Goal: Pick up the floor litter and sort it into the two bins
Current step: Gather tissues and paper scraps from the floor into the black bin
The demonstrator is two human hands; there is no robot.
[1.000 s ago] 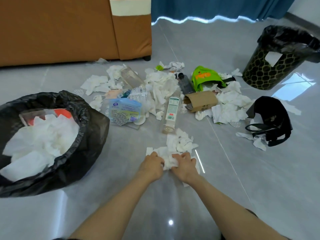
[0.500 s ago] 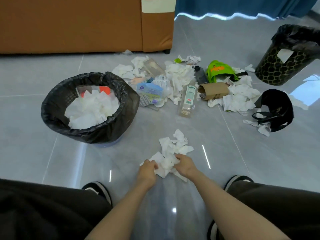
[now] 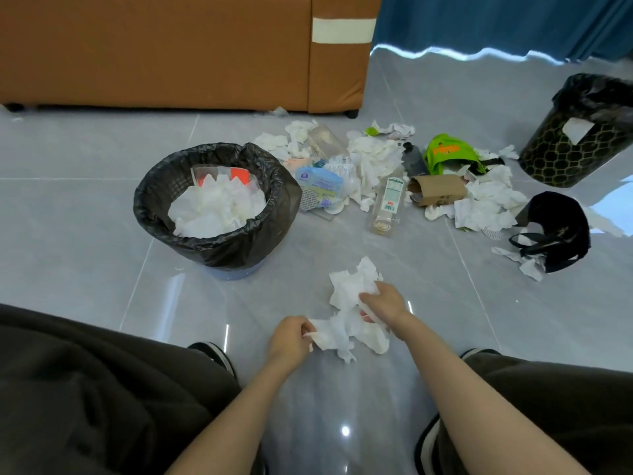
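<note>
A bunch of crumpled white tissues point(image 3: 352, 303) is in front of me, just above the grey floor. My left hand point(image 3: 289, 339) grips its lower left end. My right hand point(image 3: 383, 303) grips its right side. A bin lined with a black bag point(image 3: 219, 241), holding white tissues, stands to the left beyond my hands. A second bin, black with a gold honeycomb pattern point(image 3: 568, 156), stands at the far right. More litter lies between them: tissues point(image 3: 373, 159), a clear bottle point(image 3: 388, 200), a cardboard piece point(image 3: 438, 190), a green bag point(image 3: 448, 154).
A brown sofa point(image 3: 171, 53) runs along the back left, with a blue curtain point(image 3: 496, 25) behind. A black bag with straps point(image 3: 558, 228) lies at the right among tissues. My knees in dark trousers point(image 3: 85, 399) and shoes frame the lower corners.
The view pulled back and up as I rose from leaning forward. Both hands gathered the tissues and lifted them; my hands have moved apart, stretching the bunch.
</note>
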